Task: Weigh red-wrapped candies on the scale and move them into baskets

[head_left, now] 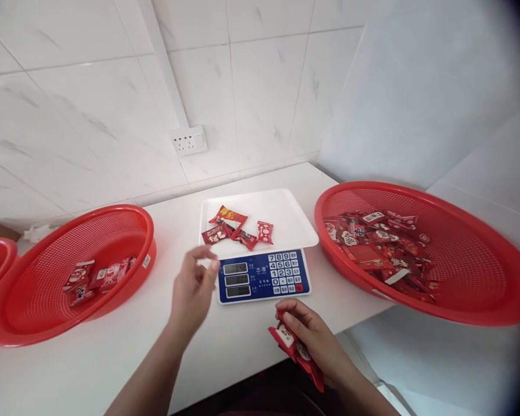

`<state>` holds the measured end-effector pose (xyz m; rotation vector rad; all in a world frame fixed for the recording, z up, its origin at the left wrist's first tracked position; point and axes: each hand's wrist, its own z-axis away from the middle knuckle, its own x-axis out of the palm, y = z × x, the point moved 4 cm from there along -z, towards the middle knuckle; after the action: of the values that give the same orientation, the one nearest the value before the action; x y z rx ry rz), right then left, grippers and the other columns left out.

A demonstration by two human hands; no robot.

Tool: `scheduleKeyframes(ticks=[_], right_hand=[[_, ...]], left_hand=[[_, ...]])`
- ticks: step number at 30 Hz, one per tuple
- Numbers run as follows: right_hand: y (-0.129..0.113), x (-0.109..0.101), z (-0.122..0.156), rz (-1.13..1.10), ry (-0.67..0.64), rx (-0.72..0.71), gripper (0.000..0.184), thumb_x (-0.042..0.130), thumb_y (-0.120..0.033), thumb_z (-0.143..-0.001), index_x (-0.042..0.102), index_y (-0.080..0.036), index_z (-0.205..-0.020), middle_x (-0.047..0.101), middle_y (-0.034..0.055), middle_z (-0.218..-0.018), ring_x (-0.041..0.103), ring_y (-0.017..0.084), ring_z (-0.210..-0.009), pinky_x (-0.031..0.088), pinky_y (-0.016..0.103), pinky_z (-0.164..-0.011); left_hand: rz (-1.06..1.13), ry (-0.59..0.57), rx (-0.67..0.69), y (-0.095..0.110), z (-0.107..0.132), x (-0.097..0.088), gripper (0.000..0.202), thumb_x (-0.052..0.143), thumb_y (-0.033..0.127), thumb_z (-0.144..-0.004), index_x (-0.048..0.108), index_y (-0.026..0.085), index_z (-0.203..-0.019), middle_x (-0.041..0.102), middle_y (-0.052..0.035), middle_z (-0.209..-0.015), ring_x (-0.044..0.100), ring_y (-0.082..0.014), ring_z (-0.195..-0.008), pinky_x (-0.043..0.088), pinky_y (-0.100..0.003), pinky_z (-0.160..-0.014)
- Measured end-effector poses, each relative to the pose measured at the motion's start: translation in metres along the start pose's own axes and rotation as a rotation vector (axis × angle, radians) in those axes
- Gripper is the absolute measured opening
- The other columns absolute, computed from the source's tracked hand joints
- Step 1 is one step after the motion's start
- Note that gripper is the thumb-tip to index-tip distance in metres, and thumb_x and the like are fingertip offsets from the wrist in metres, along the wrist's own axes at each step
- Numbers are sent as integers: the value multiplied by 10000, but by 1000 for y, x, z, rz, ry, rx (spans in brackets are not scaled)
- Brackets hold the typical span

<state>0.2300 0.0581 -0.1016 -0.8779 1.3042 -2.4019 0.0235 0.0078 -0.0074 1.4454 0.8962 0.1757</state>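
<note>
My left hand (195,283) hovers at the left edge of the digital scale (264,276), its fingers curled and the thumb apart from the index finger, with nothing visible between them. Below the scale's front edge, my right hand (314,332) grips red snack packets (301,352) with white markings; their exact number is hidden by overlap. On the scale's white tray (281,208) lie several small red packets (229,222), bunched toward the left, and one red-and-white packet (265,232) stands a little apart. The scale's blue panel has three displays and a keypad.
A large red basket (472,222) on the right holds a heap of red packets (381,248). Another red basket (34,289) on the left has several packets (97,280) inside. Part of a third basket (0,245) shows at the far left. A wall socket (188,140) is behind.
</note>
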Motion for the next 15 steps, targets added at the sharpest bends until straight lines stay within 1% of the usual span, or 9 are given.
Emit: scheduleKeyframes(ticks=[1,2,4,6,7,9,11,13,15], right_hand=[[-2,0,0,59,16,-35,338,671,-500,-721,592,-224,-899,571,-27,-724,528,88,-541,446,209,-515],[-4,1,-1,134,27,-82,330,639,-505,-748,588,-224,-914,565,-26,-694,520,98,-534,443,218,-511],[-11,7,0,315,26,-219,282,578,-478,-805,591,-226,-932,587,-4,-718,550,130,-602,471,253,-575],[-17,17,2,498,5,-389,213,529,-410,-849,604,-235,-943,619,34,-840,588,171,-751,495,300,-694],[-18,23,4,578,-10,-469,190,507,-373,-863,611,-239,-949,623,47,-897,592,186,-815,497,317,-740],[-19,31,6,710,-39,-577,209,454,-318,-888,612,-248,-1004,626,65,-962,596,203,-882,506,335,-773],[-17,34,6,843,-39,-625,277,406,-283,-907,591,-253,-1110,633,81,-1042,595,217,-949,506,362,-817],[-15,34,5,995,-38,-662,341,392,-271,-915,544,-254,-1220,619,88,-1161,558,244,-1063,464,425,-909],[-13,33,4,1136,-69,-681,397,407,-279,-916,480,-253,-1306,570,83,-1271,494,270,-1162,399,490,-980]], left_hand=[[125,-121,-50,-6,16,12,360,498,456,-834,471,214,-1099,580,-58,-1047,513,-78,-562,435,-221,-507],[269,-262,-120,-12,32,26,391,522,462,-821,464,222,-1124,572,-68,-1066,547,-105,-639,462,-236,-546],[574,-523,-304,-21,64,55,534,576,478,-786,410,253,-1242,525,-102,-1199,583,-167,-863,499,-301,-708],[842,-708,-534,-27,88,79,582,507,557,-801,408,240,-1279,532,-123,-1220,591,-200,-936,490,-337,-763],[937,-763,-641,-28,96,88,588,445,597,-813,450,207,-1253,564,-133,-1180,605,-205,-919,489,-334,-751],[1035,-800,-791,-31,102,97,629,356,642,-823,553,135,-1139,625,-145,-1053,625,-207,-855,490,-313,-702],[1049,-761,-857,-34,101,99,608,362,627,-831,583,124,-1090,653,-129,-968,631,-196,-804,490,-297,-669],[1056,-704,-880,-36,97,97,547,389,590,-844,538,180,-1175,662,-90,-945,629,-172,-734,492,-289,-633],[1084,-676,-896,-37,93,95,517,408,564,-851,448,274,-1277,652,-52,-994,621,-147,-677,489,-276,-587]])
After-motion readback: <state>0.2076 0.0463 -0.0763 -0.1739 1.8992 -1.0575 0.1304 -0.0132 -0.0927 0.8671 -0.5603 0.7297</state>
